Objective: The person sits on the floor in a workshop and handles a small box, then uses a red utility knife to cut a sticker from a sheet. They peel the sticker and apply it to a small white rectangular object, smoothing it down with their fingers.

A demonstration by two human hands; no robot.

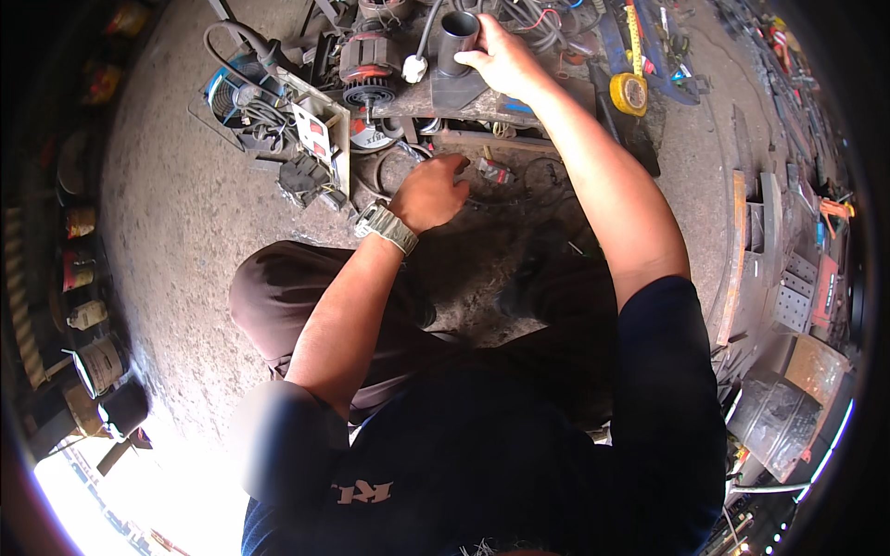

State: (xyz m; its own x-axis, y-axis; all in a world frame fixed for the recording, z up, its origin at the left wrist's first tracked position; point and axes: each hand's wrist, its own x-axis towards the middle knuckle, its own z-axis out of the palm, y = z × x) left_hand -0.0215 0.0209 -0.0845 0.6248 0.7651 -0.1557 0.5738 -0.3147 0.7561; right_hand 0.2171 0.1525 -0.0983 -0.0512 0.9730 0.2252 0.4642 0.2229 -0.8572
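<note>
A short dark metal pipe (457, 46) stands upright with its round mouth facing up, on a flat dark metal plate (457, 90). My right hand (501, 60) is closed around the pipe's right side, with the thumb in front and the fingers behind. Lower and to the left, my left hand (429, 193) hovers over the floor in front of the low work surface (408, 102). Its fingers are loosely bent and apart, and nothing shows in them. A small red and white packet (496, 170) lies just right of its fingertips.
An opened electric motor (366, 60) stands left of the pipe, with a cutting disc (375, 135) below it. A machine with cables (250, 97) sits farther left. A yellow tape measure (629, 93) lies right. Metal pieces (793, 287) line the right side; several cans (97, 366) the left.
</note>
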